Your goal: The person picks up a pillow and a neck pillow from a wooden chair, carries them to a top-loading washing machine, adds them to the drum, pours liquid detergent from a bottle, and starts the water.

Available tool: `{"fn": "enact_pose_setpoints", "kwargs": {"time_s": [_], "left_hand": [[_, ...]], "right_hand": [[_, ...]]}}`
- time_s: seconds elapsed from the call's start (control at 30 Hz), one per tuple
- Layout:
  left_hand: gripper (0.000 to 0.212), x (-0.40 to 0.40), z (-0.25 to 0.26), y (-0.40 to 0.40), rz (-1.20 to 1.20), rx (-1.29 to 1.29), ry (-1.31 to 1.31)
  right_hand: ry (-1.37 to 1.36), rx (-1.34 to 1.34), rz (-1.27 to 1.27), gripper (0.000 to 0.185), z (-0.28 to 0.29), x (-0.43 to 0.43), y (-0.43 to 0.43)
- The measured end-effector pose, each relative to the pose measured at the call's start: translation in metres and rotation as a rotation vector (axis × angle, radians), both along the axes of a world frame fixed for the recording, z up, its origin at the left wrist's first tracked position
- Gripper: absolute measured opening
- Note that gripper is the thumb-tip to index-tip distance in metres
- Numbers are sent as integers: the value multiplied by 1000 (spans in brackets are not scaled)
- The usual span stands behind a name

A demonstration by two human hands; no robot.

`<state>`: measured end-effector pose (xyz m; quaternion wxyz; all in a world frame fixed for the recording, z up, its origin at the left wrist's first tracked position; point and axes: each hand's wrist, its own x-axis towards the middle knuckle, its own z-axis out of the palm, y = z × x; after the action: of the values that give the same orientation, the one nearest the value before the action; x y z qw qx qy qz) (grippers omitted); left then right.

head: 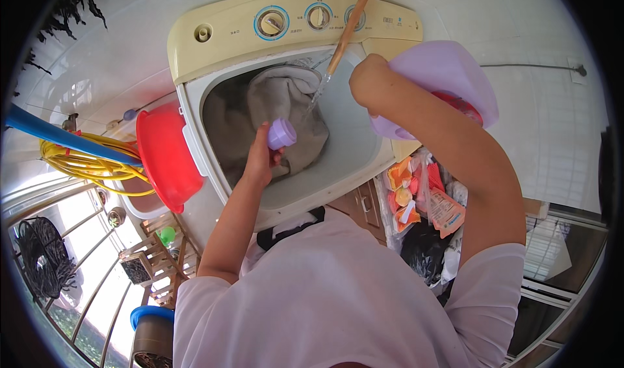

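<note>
My left hand [265, 153] holds a purple plastic cap [282, 133] over the open tub [346, 119] of a cream washing machine [297, 32]. Grey cloth [287, 100] lies in the tub, and water runs onto it from an orange-brown hose [348, 32]. At the tub's right side, my right hand [369, 83] is bent at the wrist against a large purple plastic jug [438, 71]. Its fingers are mostly hidden behind the hand and forearm, but it appears to grip the jug by its handle side. The jug's mouth cannot be seen.
Left of the machine hang a red plastic basin [168, 158], a coiled yellow hose [87, 158] and a blue pipe [73, 136]. Bags with orange packets [446, 212] stand below the machine's right front corner. A slatted wooden rack [165, 261] is at lower left.
</note>
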<state>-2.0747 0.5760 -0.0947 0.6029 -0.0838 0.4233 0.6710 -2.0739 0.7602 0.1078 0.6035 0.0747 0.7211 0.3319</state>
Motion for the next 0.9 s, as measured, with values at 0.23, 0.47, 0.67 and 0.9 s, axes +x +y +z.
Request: {"fn": "enact_pose_setpoints", "kwargs": {"time_s": [0.23, 0.47, 0.67, 0.9], "left_hand": [[43, 2, -5, 0, -24, 6, 46], [43, 3, -4, 2, -3, -15, 90], [41, 4, 5, -14, 144, -84, 783], [33, 0, 55, -71, 23, -347, 1534]], "right_hand": [[-32, 34, -27, 46, -8, -2, -5], [44, 2, 27, 47, -2, 1, -23], [96, 33, 63, 47, 2, -1, -41], [13, 36, 84, 50, 7, 13, -44]]}}
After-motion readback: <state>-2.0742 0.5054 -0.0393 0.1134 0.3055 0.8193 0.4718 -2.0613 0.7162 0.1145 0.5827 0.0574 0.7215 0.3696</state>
